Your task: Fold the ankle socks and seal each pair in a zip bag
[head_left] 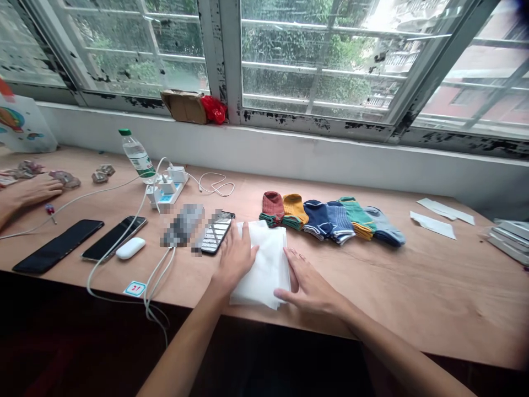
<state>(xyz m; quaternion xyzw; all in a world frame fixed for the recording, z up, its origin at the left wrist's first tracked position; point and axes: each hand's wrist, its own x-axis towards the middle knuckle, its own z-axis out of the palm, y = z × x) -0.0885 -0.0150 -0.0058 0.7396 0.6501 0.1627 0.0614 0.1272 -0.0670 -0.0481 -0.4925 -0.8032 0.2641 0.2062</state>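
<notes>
A stack of thin white sheets or bags [264,264] lies at the table's front edge; which of the two I cannot tell. My left hand [238,253] rests on its left side with fingers apart. At the right edge, my right hand [306,278] touches the stack, fingers stretched out and thumb over its lower corner. Behind the stack lies a row of folded socks: a red one [271,207], a yellow one [292,208], a navy one [316,218], a blue one [339,220], a green one [359,218] and a grey-blue one [383,225].
Left of the stack lie several phones, one dark phone [58,245] among them, and a white earbud case [130,248]. Cables run from a power strip [173,187] beside a water bottle [138,156]. Another person's hand [35,190] is at far left. Paper strips [433,225] lie at right.
</notes>
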